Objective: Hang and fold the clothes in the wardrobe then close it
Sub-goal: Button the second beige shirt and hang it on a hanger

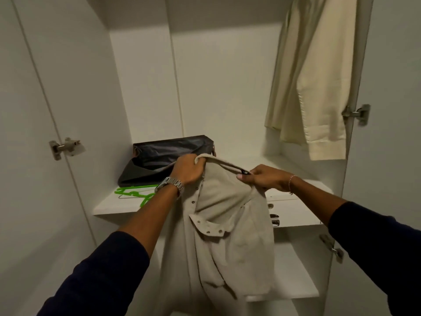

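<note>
My left hand [185,168] grips the beige shirt [224,226] at its collar, fingers curled round the fabric. My right hand [265,179] pinches the collar's other end. Shirt hangs before the wardrobe shelf [114,207], green hanger [134,193] lying there.

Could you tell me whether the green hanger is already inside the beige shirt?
No, the green hanger lies on the shelf beside the black bag, while both hands hold the beige shirt by its collar.
</note>
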